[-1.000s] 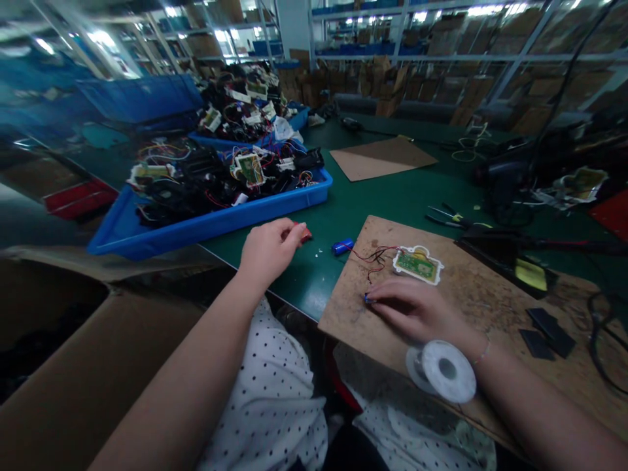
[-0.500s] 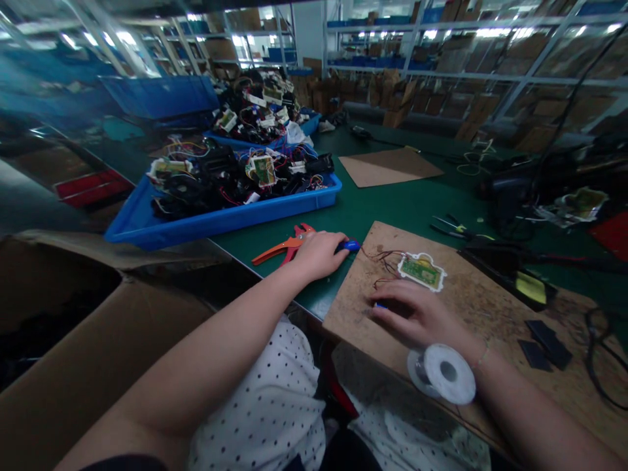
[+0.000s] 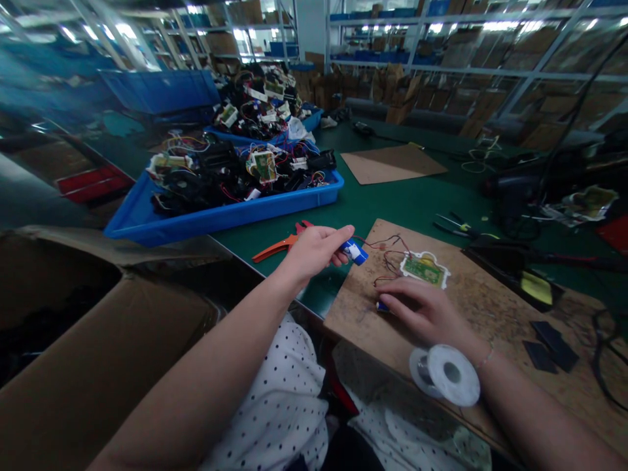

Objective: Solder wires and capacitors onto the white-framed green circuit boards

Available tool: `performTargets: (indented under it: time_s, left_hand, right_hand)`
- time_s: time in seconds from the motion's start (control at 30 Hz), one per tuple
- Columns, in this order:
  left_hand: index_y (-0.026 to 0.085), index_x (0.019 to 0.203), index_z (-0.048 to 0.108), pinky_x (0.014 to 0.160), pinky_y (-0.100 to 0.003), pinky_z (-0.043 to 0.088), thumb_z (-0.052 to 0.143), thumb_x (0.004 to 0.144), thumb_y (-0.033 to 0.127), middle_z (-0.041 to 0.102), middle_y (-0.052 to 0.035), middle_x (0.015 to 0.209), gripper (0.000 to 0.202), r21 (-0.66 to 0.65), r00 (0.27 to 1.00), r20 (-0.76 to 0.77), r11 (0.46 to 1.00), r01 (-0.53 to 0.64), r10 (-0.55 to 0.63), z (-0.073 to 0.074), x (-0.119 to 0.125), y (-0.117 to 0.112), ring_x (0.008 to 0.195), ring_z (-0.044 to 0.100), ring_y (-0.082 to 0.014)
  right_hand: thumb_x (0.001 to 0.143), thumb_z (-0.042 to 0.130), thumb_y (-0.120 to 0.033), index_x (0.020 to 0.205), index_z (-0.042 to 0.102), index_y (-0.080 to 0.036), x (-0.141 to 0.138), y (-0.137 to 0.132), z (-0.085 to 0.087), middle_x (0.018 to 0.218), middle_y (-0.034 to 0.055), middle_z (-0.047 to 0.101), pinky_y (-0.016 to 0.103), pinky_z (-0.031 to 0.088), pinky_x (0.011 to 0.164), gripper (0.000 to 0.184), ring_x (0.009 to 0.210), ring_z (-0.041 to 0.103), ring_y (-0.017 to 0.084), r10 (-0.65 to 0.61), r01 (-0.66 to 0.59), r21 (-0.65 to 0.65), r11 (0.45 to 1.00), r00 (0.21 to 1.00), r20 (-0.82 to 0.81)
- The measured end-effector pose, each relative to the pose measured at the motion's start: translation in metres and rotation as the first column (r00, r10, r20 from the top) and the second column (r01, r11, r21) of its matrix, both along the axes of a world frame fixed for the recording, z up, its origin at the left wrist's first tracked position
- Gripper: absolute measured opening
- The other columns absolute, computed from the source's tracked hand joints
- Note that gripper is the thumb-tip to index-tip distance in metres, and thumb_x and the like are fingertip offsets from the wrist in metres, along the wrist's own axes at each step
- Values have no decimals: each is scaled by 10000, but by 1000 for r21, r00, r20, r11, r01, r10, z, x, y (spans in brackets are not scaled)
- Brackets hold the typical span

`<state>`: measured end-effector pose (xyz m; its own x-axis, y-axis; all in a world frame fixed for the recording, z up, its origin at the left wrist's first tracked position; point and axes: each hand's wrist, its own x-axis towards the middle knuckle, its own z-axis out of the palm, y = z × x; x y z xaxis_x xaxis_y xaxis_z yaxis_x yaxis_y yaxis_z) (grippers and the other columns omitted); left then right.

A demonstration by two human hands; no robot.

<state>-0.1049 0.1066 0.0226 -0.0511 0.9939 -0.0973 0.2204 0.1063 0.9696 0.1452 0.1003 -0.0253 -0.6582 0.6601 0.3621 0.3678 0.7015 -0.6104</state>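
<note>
Cylinder [image 3: 355,251] in left hand [image 3: 318,250], blue piece [image 3: 381,306] in right hand [image 3: 419,309], circuit board [image 3: 422,269], spool [image 3: 441,373] nearby

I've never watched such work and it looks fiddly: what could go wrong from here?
The thin reddish wires seem to link the blue cylinder in the left hand to the white-edged green circuit board; a tug might strain them. The white plastic spool sits by the near edge of the brown wooden board, close to the right forearm, so a bump could knock it off.
</note>
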Motion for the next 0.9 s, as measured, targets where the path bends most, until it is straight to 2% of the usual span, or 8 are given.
performTargets:
  time_s: [0.13,0.2,0.33,0.43,0.53,0.67,0.73,0.9]
  left_hand:
    - [165,635,590,499,-214,356,584,881,640,584,-3,567,535,14,998,18,998,61,-62,-1,8,-7,492,501,-87]
    - [172,594,570,501,-225,335,604,861,653,539,13,541,552,18,994,14,994,110,-110,-3,17,-12,482,461,-85]
    - [176,580,579,494,-246,280,596,844,696,499,22,537,583,44,972,-73,973,228,-224,-6,41,-25,499,429,-100]
    - [183,742,691,541,-259,317,521,908,675,596,1,637,546,155,946,-189,944,292,-262,-6,56,-34,593,509,-129]
    - [194,915,698,613,-260,378,437,987,600,653,-7,769,488,240,946,-142,917,318,-291,-4,63,-42,687,563,-136]
    - [194,1105,585,578,-243,413,413,1019,524,655,-14,830,382,155,923,38,914,374,-384,-2,64,-50,644,570,-127]
    - [214,1220,536,583,-251,422,437,1021,454,668,-24,886,327,129,922,11,915,383,-387,-3,65,-53,661,579,-138]
    - [225,1198,543,793,-336,480,414,1022,353,665,-53,1019,253,173,946,-89,930,324,-313,-6,74,-56,927,626,-215]
  right_hand:
    - [922,645,-294,1162,679,-256,-1,-1,0,1057,49,729,330,582,806,245,914,703,172,-118,117,-16,993,988,-97]
    - [866,718,-339,1252,625,-266,-1,-2,2,1161,74,693,360,592,817,404,977,688,200,-159,164,15,986,973,-168]
    - [649,881,-472,1363,539,-249,-3,-2,8,1325,137,611,501,506,1019,823,1222,586,310,-124,166,280,946,979,-160]
    - [675,862,-477,1338,567,-255,-2,-2,11,1282,122,648,514,474,1048,759,1209,600,317,-70,107,395,913,992,-107]
    - [786,789,-389,1353,553,-277,1,-2,10,1261,96,676,499,484,1044,624,1196,622,299,-66,124,372,920,984,-165]
    - [823,749,-312,1390,518,-283,7,-4,10,1287,101,668,473,500,1020,614,1181,631,288,-211,261,352,899,962,-174]
    - [830,730,-303,1410,503,-293,8,-5,11,1281,98,664,465,511,988,622,1148,640,283,-235,270,384,883,962,-137]
    - [826,716,-273,1427,500,-301,5,-7,15,1180,93,664,437,532,912,639,1057,647,269,-228,258,469,845,966,-121]
